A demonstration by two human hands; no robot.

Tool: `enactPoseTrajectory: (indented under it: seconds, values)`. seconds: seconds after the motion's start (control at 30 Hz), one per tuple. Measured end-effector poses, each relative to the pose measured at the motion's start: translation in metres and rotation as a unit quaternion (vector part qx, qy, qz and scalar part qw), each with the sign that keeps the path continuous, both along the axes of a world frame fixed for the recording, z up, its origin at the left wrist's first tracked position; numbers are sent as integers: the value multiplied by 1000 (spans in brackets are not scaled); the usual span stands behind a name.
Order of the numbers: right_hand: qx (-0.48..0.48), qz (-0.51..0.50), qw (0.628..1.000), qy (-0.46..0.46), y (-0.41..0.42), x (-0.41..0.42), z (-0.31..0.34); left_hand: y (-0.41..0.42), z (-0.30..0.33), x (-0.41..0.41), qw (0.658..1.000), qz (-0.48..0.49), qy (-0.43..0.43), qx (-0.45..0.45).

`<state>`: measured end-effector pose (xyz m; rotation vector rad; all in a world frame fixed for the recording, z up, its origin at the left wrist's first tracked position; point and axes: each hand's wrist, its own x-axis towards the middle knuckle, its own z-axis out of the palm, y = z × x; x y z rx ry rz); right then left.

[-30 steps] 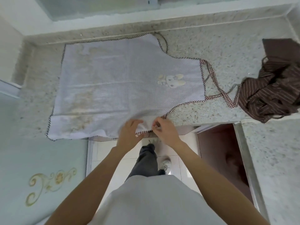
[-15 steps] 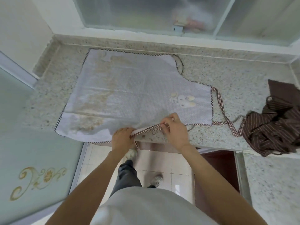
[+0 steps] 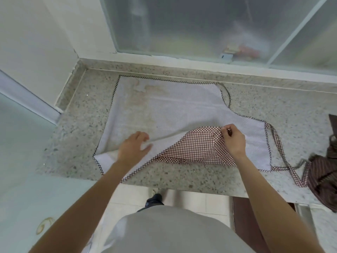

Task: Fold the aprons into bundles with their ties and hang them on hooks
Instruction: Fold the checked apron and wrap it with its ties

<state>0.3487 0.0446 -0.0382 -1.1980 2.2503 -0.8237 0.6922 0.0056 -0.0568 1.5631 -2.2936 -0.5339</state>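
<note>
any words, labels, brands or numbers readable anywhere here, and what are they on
None: no readable text shows in this view.
Light apron: only a checked border and a checked underside, no lettering.
Brown striped apron: stripes only.
Items behind the frosted window: blurred shapes; any print there is too blurred to read.
Gold curl on the pale panel: an ornament, not a letter.

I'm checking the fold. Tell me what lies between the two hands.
In the head view, between the left hand and right hand lies the apron's turned-over flap, its red-checked underside facing up.
</note>
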Motion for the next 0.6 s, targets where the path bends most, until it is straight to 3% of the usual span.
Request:
enactPoseTrajectory:
  seconds: [0.13,0.33,0.6]
  values:
    - [22,-38,999,3,-20,6,-6,-5,-22,-26,989,-97,-52,97]
    - [35,-63,997,9,-33,8,-10,-25,-49,-29,966,-119,-116,201]
    - [35,-55,998,2,-40,-2,-23,-37,-46,-33,958,-113,-186,186]
